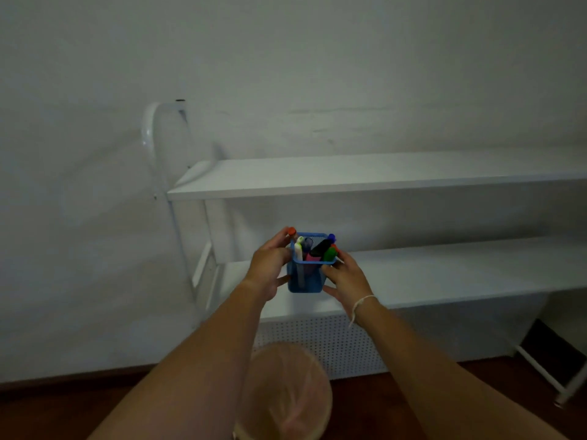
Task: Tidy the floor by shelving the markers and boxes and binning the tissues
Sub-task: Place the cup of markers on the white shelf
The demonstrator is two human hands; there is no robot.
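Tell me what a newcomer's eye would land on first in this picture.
The blue mesh cup full of coloured markers stands out first, held at centre between the left hand and right hand, in front of the lower board of the white shelf. Next comes the round bin with its pale liner, on the floor at the bottom of the view below the arms.

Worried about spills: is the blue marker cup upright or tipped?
Upright. The cup is held between the left hand and right hand, rim up, markers standing inside.
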